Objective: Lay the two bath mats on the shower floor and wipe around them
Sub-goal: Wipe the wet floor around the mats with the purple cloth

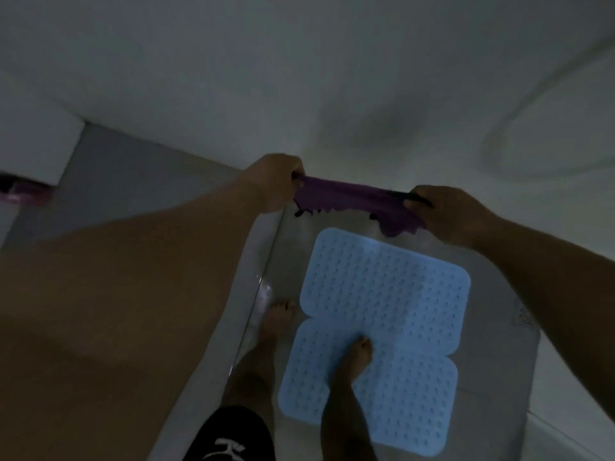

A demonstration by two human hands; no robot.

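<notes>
Bath mats (382,327): two pale blue, laid touching. Purple cloth (349,199), probably limp and light, above them. Left hand (279,181) and right hand (446,211) grip its ends.

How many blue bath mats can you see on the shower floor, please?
2. The far mat lies beyond the feet, below the purple cloth. The near mat adjoins it, with the right foot on it. None seems hidden.

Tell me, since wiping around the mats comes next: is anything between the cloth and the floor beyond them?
Nothing visible. Both hands hold the purple cloth stretched above bare floor past the far mat.
</notes>
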